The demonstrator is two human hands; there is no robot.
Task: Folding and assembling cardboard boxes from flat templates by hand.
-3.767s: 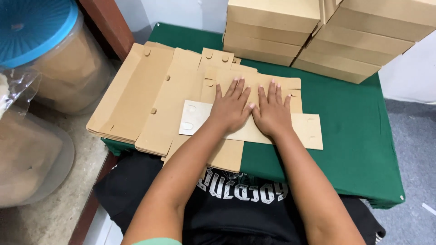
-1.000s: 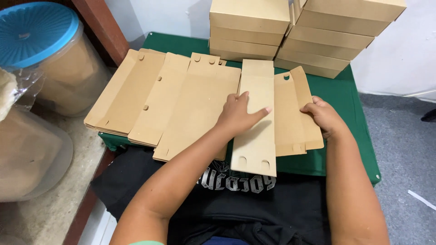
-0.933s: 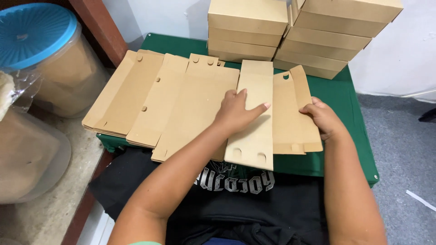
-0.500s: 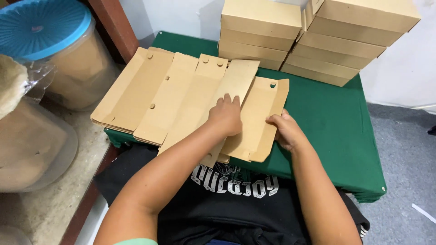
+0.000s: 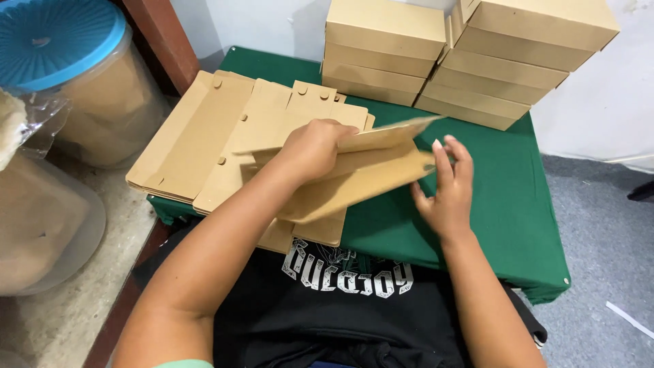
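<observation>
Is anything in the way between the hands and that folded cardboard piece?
No, nothing visible. The left hand already grips the cardboard blank from on top, and the right hand touches its right end with its fingertips. The finished boxes are stacked farther back, apart from it.

Light is even and soft, moderately bright — no hard highlights on the green cloth (image 5: 518, 204). Source direction unclear; it seems diffuse from above. Shadows are faint: a thin dark band under the lifted card (image 5: 361, 180) where it hangs over the cloth, and soft shade left of the cloth by the floor. The white wall (image 5: 599, 116) right of the cloth looks flat, slightly grey. Focus is fair on the cloth; the right hand (image 5: 446, 191) shows mild motion blur at the fingertips. The blue lid (image 5: 54, 37), far left of the cloth, looks softer — slight stretch at that edge.
</observation>
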